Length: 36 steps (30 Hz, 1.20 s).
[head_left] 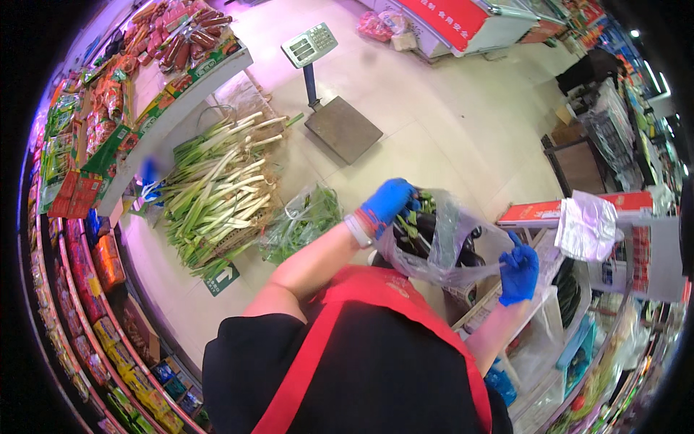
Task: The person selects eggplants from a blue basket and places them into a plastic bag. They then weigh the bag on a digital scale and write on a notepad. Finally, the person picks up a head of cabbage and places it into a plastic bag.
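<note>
A thin clear plastic bag point(449, 230) stretches between my two blue-gloved hands, in front of my red apron point(374, 287). Dark purple eggplants point(425, 225) with green stems show at its mouth and through its film. At the bag's left side, my left hand point(391, 202) is curled near the stems; its fingertips are partly hidden. My right hand point(519, 271) pinches the opposite edge and pulls the film outward, with one finger raised. Below the bag, a crate point(461, 293) is partly covered.
Leeks point(227, 184) lie heaped at left, beside a clear bag of leafy greens point(309, 219). Ahead on the floor stands a platform scale point(344, 130). Packaged goods fill the left shelves point(87, 276). To the right are a rack point(542, 271) and a stack of plastic bags point(588, 225). A person point(591, 70) is farther off.
</note>
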### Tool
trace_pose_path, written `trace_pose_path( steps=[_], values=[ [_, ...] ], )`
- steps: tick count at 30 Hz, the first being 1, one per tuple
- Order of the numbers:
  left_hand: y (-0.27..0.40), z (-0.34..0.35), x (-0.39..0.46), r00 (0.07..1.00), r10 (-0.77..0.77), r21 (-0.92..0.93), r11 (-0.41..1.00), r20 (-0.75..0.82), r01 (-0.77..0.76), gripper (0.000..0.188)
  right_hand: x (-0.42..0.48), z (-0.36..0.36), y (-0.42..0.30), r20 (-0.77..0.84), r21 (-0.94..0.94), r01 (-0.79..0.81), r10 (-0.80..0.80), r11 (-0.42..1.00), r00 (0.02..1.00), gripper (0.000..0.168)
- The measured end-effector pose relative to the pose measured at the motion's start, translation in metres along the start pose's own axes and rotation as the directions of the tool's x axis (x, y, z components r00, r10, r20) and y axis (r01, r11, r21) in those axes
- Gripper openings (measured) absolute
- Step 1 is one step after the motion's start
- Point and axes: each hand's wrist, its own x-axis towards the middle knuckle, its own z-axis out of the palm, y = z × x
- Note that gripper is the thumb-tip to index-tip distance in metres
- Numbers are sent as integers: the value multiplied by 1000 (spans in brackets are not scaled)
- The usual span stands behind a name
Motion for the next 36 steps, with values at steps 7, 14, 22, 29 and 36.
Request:
trace_pose_path(
  steps=[7, 14, 22, 29, 36],
  values=[
    [3, -60, 152, 917, 42, 56, 998, -396, -21, 21, 236, 60, 16, 57, -247, -277, 299, 928, 952, 38],
    [2, -152, 250, 808, -148, -277, 961, -570, -19, 21, 445, 165, 80, 97, -562, -339, 468, 754, 879, 24],
    [-15, -250, 334, 580, -224, -398, 897, -783, -192, 17, 614, 298, 180, 93, -833, -296, 646, 467, 758, 6],
    [-18, -286, 400, 348, -323, -425, 864, -880, -270, 16, 703, 394, 243, 154, -912, -207, 762, 355, 629, 12],
    [-52, -306, 440, 255, -388, -445, 867, -886, -227, 17, 774, 383, 289, 95, -930, -251, 834, 269, 543, 19]
  ],
)
